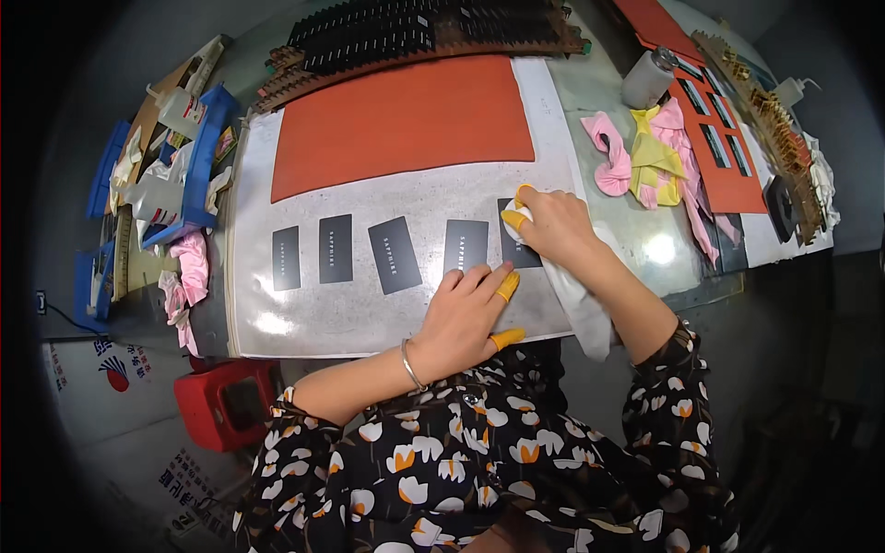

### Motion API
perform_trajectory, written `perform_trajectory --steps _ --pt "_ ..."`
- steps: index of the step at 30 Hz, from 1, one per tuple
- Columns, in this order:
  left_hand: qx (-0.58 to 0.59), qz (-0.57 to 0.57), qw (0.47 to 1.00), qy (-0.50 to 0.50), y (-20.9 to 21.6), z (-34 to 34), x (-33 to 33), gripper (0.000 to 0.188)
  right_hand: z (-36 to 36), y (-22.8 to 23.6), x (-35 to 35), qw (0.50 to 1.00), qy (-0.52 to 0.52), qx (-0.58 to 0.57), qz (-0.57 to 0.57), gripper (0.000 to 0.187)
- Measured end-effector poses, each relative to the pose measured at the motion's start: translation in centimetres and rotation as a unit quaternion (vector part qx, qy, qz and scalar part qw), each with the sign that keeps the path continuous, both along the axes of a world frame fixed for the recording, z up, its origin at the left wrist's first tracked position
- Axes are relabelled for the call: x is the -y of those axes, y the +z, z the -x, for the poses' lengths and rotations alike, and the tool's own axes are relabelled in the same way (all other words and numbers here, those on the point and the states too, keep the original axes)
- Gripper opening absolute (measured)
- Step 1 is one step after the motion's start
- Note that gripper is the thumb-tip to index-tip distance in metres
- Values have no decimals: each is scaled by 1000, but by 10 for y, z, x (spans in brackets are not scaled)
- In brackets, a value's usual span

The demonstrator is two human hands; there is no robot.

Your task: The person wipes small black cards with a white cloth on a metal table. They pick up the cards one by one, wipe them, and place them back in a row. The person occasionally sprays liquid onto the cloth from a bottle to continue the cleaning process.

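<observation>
Several dark rectangular plates with pale lettering lie in a row on the grey-white work surface. My right hand [559,223], with yellow finger cots, is closed on a white cloth [579,309], pressing it on the rightmost plate [527,256]. The cloth hangs down past the table's front edge. My left hand [468,313] lies with fingers stretched out, also wearing yellow cots. Its fingertips reach the lower edges of the rightmost plate and its neighbour [466,241]. Further left are a tilted plate [395,255], a straight one [336,250] and the leftmost one [287,259].
An orange-red mat [406,124] lies beyond the plates, with slotted racks of dark pieces [387,41] behind it. On the right are pink and yellow cloths [656,158] and a metal bottle [650,77]. A blue tray [205,161] with bottles stands left; a red stool [226,404] sits below.
</observation>
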State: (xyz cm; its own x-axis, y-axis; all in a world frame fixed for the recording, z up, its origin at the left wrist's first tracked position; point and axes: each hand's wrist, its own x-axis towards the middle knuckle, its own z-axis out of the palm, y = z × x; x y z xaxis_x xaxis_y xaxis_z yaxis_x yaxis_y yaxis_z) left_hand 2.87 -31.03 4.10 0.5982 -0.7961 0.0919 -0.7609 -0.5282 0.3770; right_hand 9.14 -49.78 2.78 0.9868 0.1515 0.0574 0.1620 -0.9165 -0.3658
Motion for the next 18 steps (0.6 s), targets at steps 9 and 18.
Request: perform_trajectory --steps 9,18 --pt "98 -19 995 18 -7 2 -8 69 -44 -5 -42 988 -87 -110 -58 25" --pt "116 -66 989 -57 -16 3 -8 69 -2 -31 -30 997 -34 49 -53 15"
